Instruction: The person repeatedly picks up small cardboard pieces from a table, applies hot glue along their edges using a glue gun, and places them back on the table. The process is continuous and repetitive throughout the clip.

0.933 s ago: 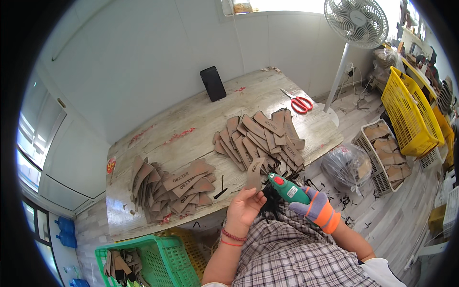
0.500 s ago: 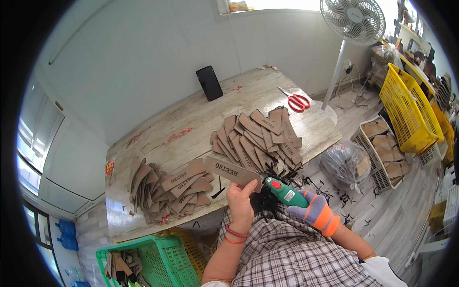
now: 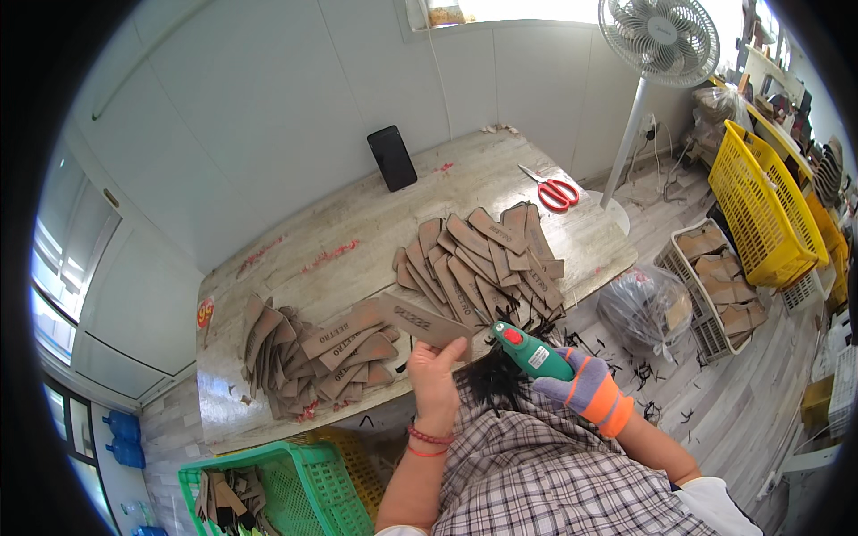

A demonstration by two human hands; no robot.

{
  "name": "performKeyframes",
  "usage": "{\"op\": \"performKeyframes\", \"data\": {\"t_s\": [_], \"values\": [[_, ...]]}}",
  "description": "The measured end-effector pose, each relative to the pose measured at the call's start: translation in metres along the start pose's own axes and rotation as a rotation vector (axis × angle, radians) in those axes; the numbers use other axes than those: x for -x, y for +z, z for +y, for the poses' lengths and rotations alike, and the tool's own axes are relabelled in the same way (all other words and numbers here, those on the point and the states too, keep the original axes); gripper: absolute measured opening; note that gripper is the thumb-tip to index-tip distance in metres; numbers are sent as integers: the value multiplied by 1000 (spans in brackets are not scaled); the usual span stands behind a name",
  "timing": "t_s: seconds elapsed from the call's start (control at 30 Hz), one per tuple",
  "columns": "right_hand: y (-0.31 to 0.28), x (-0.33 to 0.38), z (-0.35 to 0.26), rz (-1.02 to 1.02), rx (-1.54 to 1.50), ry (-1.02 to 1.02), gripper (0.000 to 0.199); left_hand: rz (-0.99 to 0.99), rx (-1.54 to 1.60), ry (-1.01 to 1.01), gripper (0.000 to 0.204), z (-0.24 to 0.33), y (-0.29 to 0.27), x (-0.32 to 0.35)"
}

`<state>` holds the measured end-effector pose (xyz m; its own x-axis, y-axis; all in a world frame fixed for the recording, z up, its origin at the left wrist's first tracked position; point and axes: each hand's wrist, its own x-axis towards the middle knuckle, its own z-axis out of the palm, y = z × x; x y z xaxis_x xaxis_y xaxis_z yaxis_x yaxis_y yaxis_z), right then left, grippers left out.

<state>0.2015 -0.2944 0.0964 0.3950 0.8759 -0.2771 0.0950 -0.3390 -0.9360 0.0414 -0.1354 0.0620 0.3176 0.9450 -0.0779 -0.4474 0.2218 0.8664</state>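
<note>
Pinched in my left hand (image 3: 435, 371) is a flat brown leather-like strip (image 3: 418, 322) with dark print, held over the table's near edge. My right hand (image 3: 585, 389), in a purple and orange glove, grips a green cordless electric cutter (image 3: 534, 355) with a red button. The cutter's front end points up and left, apart from the strip; its blade is hard to make out. Similar strips lie in a fanned pile (image 3: 474, 259) beyond my hands and in another pile (image 3: 335, 344) to the left. Thin black trimmings (image 3: 492, 386) gather on my checked apron (image 3: 536, 464).
Red-handled scissors (image 3: 558, 195) and an upright black phone (image 3: 392, 158) are on the worn wooden table (image 3: 331, 223). A green crate (image 3: 308, 487) stands below left. On the right are a plastic bag (image 3: 645, 308), a crate of brown pieces (image 3: 719, 277), a yellow basket (image 3: 760, 205) and a fan (image 3: 661, 36).
My left hand has shifted slightly left and tilted the strip, drawing its end away from the cutter. The cutter has moved slightly up and left.
</note>
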Motion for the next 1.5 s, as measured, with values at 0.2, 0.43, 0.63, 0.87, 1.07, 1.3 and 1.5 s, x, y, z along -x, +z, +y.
{"op": "performKeyframes", "data": {"t_s": [0.2,0.43,0.63,0.87,1.07,1.3,1.5], "values": [[-9,2,6,32,-53,69,50,289,-62,23,13,17,-50,-73],[-3,2,10,16,-157,108,49,262,-1136,209,25,-46,-8,-137],[-5,0,11,70,-21,90,51,299,-1295,282,24,-45,-2,-135],[-7,-10,35,88,-39,33,51,278,-1367,610,23,-52,14,-133],[-8,-11,42,108,-37,12,51,356,-1403,553,28,-70,22,-134],[-8,-11,37,112,-35,30,56,413,-1420,520,27,-65,31,-131],[-13,-19,46,55,23,16,49,481,-1179,533,25,-65,11,-115]]}}
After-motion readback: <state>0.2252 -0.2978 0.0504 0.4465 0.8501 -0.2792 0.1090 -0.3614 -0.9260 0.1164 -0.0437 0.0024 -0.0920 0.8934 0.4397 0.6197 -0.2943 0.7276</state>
